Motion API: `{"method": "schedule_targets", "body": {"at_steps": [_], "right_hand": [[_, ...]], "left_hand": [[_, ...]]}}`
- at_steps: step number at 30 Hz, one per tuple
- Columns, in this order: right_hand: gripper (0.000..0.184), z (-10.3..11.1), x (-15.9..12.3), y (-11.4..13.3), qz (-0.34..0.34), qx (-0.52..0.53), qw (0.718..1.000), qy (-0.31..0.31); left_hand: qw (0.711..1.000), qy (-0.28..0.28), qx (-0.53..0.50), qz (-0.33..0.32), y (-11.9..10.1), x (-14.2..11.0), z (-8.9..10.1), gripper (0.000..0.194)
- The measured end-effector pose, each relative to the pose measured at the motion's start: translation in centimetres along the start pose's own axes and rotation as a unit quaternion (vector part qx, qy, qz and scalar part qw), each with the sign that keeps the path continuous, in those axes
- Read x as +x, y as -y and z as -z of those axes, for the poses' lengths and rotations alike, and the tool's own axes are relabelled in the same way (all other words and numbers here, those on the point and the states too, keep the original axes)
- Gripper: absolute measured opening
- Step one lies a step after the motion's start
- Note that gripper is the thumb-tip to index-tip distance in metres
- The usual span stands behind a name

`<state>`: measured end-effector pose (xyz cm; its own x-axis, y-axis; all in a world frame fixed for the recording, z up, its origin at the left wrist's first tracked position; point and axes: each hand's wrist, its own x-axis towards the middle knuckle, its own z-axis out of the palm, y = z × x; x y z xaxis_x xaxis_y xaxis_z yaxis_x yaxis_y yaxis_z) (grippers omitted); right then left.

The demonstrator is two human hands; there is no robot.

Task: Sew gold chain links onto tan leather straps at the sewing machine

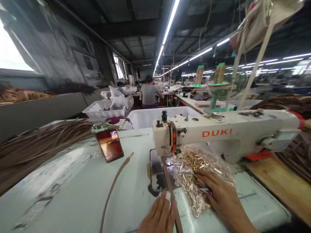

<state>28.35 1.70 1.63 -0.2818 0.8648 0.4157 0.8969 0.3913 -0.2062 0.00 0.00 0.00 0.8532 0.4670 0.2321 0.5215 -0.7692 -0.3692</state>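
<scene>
A white DUKI sewing machine (218, 132) stands on the pale table (73, 187). A thin brown strap (170, 187) runs under its needle over the metal plate (156, 174) toward me. My left hand (159, 216) presses flat on the strap's near end, fingers together. My right hand (218, 194) rests on a clear plastic bag of gold chains (199, 165) just right of the strap, fingers spread. A second brown strap (114, 186) curves across the table to the left.
A phone (109, 145) leans upright left of the machine. A heap of brown straps (36, 142) covers the table's left side. White tubs (145, 118) stand behind. A wooden board (279, 181) lies at right. Thread cones (219, 73) stand behind the machine. A person (148, 94) sits far back.
</scene>
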Motion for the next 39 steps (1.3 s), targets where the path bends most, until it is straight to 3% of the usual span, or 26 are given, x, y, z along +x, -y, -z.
{"method": "schedule_targets", "body": {"at_steps": [18,39], "right_hand": [[0.063,0.41,0.24,0.03,0.006,-0.011,1.0,0.006],[0.064,0.35,0.31,0.28,0.004,-0.029,1.0,0.01]], "left_hand": [[0.995,0.085,-0.058,0.001,0.15,0.48,0.54,0.05],[0.998,0.053,-0.034,-0.029,0.72,0.14,0.25,0.049]]}}
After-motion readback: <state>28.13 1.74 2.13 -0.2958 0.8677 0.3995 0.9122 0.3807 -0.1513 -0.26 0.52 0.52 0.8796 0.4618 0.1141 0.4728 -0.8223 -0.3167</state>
